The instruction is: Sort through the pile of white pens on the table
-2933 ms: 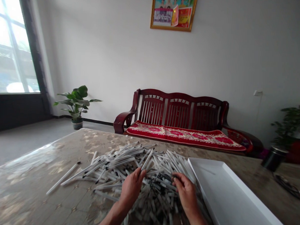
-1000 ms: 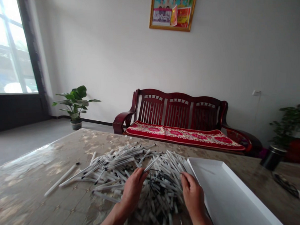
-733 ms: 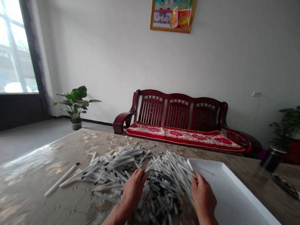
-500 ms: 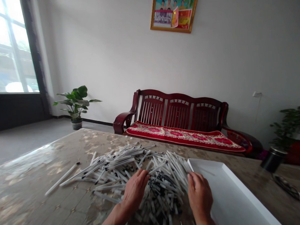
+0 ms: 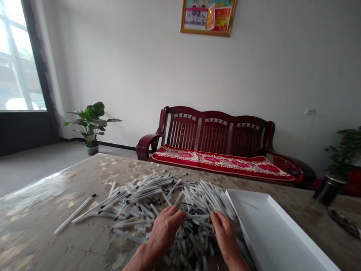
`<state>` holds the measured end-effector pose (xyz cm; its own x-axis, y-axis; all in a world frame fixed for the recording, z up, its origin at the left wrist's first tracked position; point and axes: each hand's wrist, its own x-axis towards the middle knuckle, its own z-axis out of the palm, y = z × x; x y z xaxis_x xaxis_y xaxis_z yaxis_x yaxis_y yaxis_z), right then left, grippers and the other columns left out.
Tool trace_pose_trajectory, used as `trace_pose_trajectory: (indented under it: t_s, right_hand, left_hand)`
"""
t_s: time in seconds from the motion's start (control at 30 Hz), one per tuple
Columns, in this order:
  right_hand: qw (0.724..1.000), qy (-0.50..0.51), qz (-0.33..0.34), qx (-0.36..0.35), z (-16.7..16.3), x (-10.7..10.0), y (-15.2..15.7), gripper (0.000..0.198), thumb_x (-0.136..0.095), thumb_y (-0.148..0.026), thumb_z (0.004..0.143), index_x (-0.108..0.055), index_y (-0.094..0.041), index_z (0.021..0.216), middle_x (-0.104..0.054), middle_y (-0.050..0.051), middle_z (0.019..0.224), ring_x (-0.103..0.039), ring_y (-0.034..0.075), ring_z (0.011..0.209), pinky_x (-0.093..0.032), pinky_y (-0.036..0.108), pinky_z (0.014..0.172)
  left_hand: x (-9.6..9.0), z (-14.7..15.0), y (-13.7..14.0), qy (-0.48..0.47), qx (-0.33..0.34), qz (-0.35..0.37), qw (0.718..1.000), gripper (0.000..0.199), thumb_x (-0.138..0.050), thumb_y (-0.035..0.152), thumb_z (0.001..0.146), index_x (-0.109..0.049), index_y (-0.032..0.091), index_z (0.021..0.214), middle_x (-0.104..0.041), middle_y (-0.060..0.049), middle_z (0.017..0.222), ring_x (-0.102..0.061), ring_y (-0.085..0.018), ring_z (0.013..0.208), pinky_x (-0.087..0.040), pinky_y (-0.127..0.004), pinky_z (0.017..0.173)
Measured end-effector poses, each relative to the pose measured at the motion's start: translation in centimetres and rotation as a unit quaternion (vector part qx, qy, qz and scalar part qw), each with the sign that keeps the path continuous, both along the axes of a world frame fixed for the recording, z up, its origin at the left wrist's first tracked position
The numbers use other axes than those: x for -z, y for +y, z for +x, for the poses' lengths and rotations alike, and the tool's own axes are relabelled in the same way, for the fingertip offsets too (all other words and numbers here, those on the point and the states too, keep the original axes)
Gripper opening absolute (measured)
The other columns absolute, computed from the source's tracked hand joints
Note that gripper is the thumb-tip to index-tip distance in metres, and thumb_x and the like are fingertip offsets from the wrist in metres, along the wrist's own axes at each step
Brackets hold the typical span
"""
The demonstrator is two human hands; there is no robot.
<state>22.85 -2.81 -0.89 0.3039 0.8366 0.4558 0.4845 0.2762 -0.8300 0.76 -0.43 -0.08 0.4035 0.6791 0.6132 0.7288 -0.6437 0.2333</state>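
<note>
A whitish pen (image 5: 197, 217) lies crosswise between my two hands, above a heap of small parts. My left hand (image 5: 165, 226) is closed on its left end. The fingers of my right hand (image 5: 225, 234) are pinched at its right end; they hide that tip. Below and between my hands are many small clear and black pen caps (image 5: 191, 246). Beyond my left hand spreads a loose pile of white pen barrels with black ends (image 5: 145, 193). Another bundle of white pens (image 5: 209, 196) lies beyond my right hand.
A shallow white tray (image 5: 301, 230) stands to the right on the patterned table (image 5: 71, 210). One pen (image 5: 74, 214) lies apart at left. A black canister (image 5: 329, 190) and a dark cable (image 5: 343, 224) are at far right. Behind is a red wooden bench (image 5: 216, 140).
My right hand has moved left, from beside the tray to the pen at my left hand. The pen now spans level between both hands. My left hand has shifted slightly right.
</note>
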Motion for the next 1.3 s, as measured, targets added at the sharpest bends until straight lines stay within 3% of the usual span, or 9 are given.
trace_pose_trajectory:
  t_s: [0.17,0.27,0.37,0.47,0.67,0.83,1.0,1.13,1.3]
  right_hand:
    - [0.997,0.053,-0.006,-0.059,-0.4,-0.2,-0.4,0.033,-0.055,-0.054,0.085,-0.068,-0.024,0.084,-0.067,0.002,0.070,-0.062,0.020,0.065,-0.049,0.029,0.058]
    - [0.994,0.090,-0.037,-0.055,-0.5,-0.3,-0.6,0.038,-0.053,-0.055,0.086,-0.069,-0.023,0.100,-0.071,0.005,0.078,-0.065,0.022,0.068,-0.048,0.030,0.053]
    - [0.992,0.090,-0.070,-0.053,-0.2,-0.3,-0.5,0.043,-0.046,-0.060,0.090,-0.068,-0.025,0.084,-0.066,0.003,0.064,-0.060,0.020,0.057,-0.045,0.029,0.047]
    - [0.994,0.073,-0.058,-0.064,0.0,-0.4,-0.3,0.043,-0.051,-0.061,0.087,-0.063,-0.024,0.067,-0.060,0.001,0.054,-0.057,0.018,0.051,-0.047,0.029,0.048]
    - [0.993,0.109,-0.005,-0.032,-0.8,-0.1,-0.2,0.036,-0.056,-0.055,0.085,-0.072,-0.024,0.093,-0.072,0.005,0.071,-0.065,0.022,0.059,-0.044,0.028,0.040]
    - [0.994,0.103,-0.026,-0.005,-1.4,0.4,-0.2,0.043,-0.049,-0.059,0.089,-0.067,-0.025,0.070,-0.060,0.002,0.053,-0.057,0.019,0.044,-0.033,0.026,0.030]
    - [0.994,0.107,-0.009,-0.033,-0.2,0.4,0.2,0.034,-0.060,-0.054,0.082,-0.073,-0.024,0.084,-0.070,0.004,0.066,-0.067,0.023,0.058,-0.052,0.031,0.046]
    - [0.994,0.093,-0.032,-0.037,1.1,0.3,0.6,0.038,-0.063,-0.056,0.078,-0.075,-0.022,0.089,-0.074,0.007,0.072,-0.071,0.025,0.064,-0.057,0.034,0.052]
    - [0.999,0.035,-0.008,-0.036,1.0,0.4,0.6,0.041,-0.064,-0.058,0.079,-0.077,-0.022,0.092,-0.076,0.008,0.080,-0.069,0.023,0.066,-0.059,0.034,0.064]
  left_hand:
    - [-0.2,-0.4,0.2,-0.022,0.003,-0.033,0.999,0.018,-0.053,0.026,0.096,-0.070,0.025,0.089,-0.069,-0.001,0.078,-0.065,-0.016,0.073,-0.046,-0.022,0.067]
    - [-0.1,-0.4,0.3,-0.019,0.001,-0.044,0.999,0.020,-0.051,0.027,0.097,-0.070,0.025,0.090,-0.069,-0.001,0.079,-0.066,-0.016,0.073,-0.047,-0.022,0.067]
    - [0.0,-0.4,0.4,-0.006,-0.002,-0.050,0.999,0.020,-0.051,0.028,0.097,-0.070,0.025,0.091,-0.070,-0.001,0.080,-0.067,-0.017,0.075,-0.047,-0.024,0.068]
    - [-0.2,-0.3,0.3,0.007,-0.006,-0.053,0.999,0.023,-0.049,0.029,0.098,-0.069,0.024,0.088,-0.069,-0.002,0.079,-0.067,-0.017,0.075,-0.047,-0.024,0.069]
    - [-0.5,-0.3,0.1,0.004,-0.017,-0.054,0.998,0.027,-0.045,0.030,0.099,-0.067,0.024,0.085,-0.068,-0.001,0.077,-0.066,-0.016,0.072,-0.046,-0.024,0.067]
    - [-0.5,-0.3,0.1,0.008,-0.014,-0.052,0.999,0.026,-0.046,0.030,0.099,-0.066,0.024,0.084,-0.068,-0.001,0.078,-0.066,-0.017,0.074,-0.046,-0.025,0.069]
    - [-0.8,-0.3,0.0,0.003,-0.029,-0.105,0.994,0.027,-0.046,0.029,0.098,-0.065,0.023,0.081,-0.069,-0.001,0.079,-0.066,-0.017,0.076,-0.045,-0.025,0.070]
    - [-1.2,-0.7,0.2,-0.022,-0.047,-0.161,0.986,0.031,-0.041,0.028,0.099,-0.063,0.023,0.079,-0.068,0.000,0.078,-0.066,-0.015,0.076,-0.043,-0.022,0.069]
    - [-1.1,-0.9,0.4,-0.021,-0.040,-0.127,0.991,0.029,-0.042,0.032,0.099,-0.066,0.023,0.084,-0.069,-0.001,0.081,-0.066,-0.016,0.079,-0.045,-0.024,0.071]
